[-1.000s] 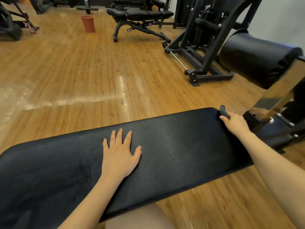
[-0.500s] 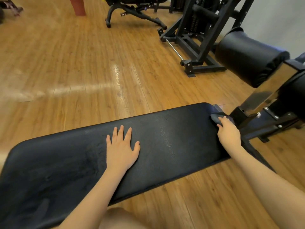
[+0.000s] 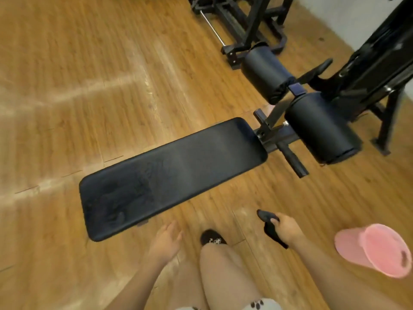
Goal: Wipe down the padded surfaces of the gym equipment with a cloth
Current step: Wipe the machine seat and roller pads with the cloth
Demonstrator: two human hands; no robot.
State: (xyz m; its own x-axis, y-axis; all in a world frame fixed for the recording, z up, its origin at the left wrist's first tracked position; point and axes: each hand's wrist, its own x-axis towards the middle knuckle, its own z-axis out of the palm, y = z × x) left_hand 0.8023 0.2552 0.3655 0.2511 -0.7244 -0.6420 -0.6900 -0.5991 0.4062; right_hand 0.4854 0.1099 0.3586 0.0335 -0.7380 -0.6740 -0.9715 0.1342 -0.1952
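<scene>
A long black padded bench (image 3: 174, 173) lies low over the wood floor, running from lower left to upper right. Two black roller pads stand at its far end, the nearer one (image 3: 319, 128) and another behind it (image 3: 266, 72). My right hand (image 3: 286, 228) hangs in front of the bench and grips a dark cloth (image 3: 269, 227), which droops below the fingers. My left hand (image 3: 165, 242) hangs relaxed and empty near the bench's front edge, touching nothing.
A pink bucket (image 3: 375, 249) stands on the floor at the lower right. My leg and a dark shoe (image 3: 212, 238) are between my hands. A black machine frame (image 3: 241, 23) is at the top and another frame (image 3: 380, 70) at the right.
Both hands have come off the bench pad. The view has pulled up and back, so the whole bench now shows. The right hand has carried the cloth away from the pad's far end.
</scene>
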